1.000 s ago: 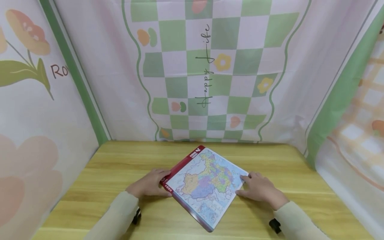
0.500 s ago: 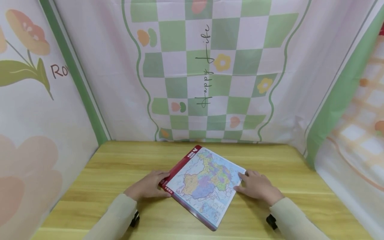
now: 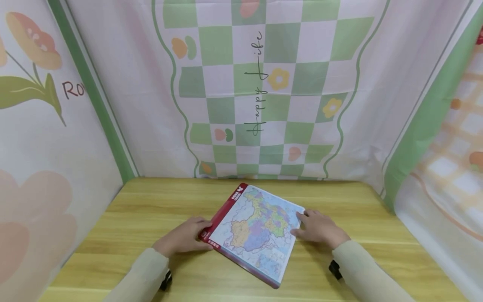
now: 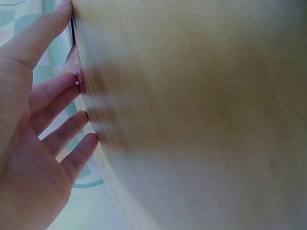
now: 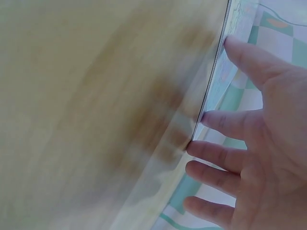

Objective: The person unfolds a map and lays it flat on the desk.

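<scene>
A flat square map board (image 3: 260, 228) with a red border lies turned at an angle on the wooden table. My left hand (image 3: 185, 237) touches its left corner, fingers on one side and thumb on the other. Against the right edge rest the fingertips of my right hand (image 3: 318, 227), the thumb nearer me. In the left wrist view, the left hand's fingers (image 4: 62, 129) are loosely extended, some tips on the table surface. The right wrist view has the right hand's fingers (image 5: 218, 155) spread and fairly straight, a few tips meeting the board's thin edge.
The wooden table (image 3: 151, 201) extends around the board on all sides. A checkered green and white curtain (image 3: 249, 105) hangs behind its far edge, with more printed cloth (image 3: 49, 151) at the left and right. A dark wrist strap (image 3: 334, 269) shows below the right sleeve.
The map board has turned counter-clockwise: its far corner shifted left, its near corner right. My right hand moved left and slightly away from me with the edge; the left hand shifted slightly left.
</scene>
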Motion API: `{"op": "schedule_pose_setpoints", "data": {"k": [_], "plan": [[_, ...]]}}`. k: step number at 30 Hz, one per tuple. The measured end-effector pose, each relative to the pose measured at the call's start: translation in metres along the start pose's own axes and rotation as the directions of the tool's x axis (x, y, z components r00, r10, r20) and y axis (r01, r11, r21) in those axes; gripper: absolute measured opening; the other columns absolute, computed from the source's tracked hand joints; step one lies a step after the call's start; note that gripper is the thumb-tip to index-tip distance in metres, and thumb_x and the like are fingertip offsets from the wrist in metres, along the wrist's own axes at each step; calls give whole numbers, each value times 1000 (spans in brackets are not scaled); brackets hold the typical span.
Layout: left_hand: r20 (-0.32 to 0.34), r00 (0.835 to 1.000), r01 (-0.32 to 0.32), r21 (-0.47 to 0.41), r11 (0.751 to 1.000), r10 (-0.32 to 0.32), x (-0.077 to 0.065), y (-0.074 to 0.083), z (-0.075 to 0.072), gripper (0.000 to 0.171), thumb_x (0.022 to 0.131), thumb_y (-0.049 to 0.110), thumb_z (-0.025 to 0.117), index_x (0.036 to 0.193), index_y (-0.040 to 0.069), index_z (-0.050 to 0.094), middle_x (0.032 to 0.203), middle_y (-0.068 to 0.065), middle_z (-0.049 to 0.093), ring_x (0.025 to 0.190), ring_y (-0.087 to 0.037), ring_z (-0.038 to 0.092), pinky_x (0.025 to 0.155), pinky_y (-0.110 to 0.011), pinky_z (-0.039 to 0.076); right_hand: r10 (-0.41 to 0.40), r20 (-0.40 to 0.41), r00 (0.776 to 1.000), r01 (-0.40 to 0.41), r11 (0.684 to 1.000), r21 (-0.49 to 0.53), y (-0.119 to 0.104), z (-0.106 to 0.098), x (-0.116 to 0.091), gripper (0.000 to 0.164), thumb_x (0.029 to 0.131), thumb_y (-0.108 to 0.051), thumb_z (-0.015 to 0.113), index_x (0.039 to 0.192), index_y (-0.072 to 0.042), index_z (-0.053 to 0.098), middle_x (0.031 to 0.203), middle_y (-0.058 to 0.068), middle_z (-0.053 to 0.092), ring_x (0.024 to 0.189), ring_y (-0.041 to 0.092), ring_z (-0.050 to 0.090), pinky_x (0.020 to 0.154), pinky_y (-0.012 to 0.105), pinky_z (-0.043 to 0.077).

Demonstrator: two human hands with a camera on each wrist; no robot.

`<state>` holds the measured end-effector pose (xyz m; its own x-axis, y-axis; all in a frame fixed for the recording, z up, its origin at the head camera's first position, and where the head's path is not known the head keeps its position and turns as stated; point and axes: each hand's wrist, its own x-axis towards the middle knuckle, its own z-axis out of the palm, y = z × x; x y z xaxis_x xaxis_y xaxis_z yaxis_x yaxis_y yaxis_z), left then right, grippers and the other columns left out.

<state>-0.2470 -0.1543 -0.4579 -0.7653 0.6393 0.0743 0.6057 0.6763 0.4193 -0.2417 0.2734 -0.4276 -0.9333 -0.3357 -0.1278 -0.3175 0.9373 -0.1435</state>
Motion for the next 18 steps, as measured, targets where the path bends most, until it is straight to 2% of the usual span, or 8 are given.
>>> {"op": "schedule_pose_setpoints", "data": {"k": [11, 18], "plan": [[-13, 1000, -26, 48, 999, 27, -4, 4, -2, 70, 83, 53, 77, 127, 0, 66, 118, -6, 64, 106, -19, 60, 98, -42, 51, 12, 53, 999, -14, 999, 39, 1, -3, 14, 77, 98, -51, 58, 147, 6, 43, 147, 38, 37, 134, 57, 34, 105, 70, 32], [1, 1000, -31, 30, 999, 31, -4, 5, -3, 64, 80, 49, 81, 123, 3, 70, 107, 1, 65, 94, -9, 57, 90, -35, 53, 32, 97, 995, -38, 997, 62, 0, -5, 23, 74, 101, -48, 55, 151, 5, 37, 153, 35, 30, 138, 56, 28, 109, 70, 26]]}}
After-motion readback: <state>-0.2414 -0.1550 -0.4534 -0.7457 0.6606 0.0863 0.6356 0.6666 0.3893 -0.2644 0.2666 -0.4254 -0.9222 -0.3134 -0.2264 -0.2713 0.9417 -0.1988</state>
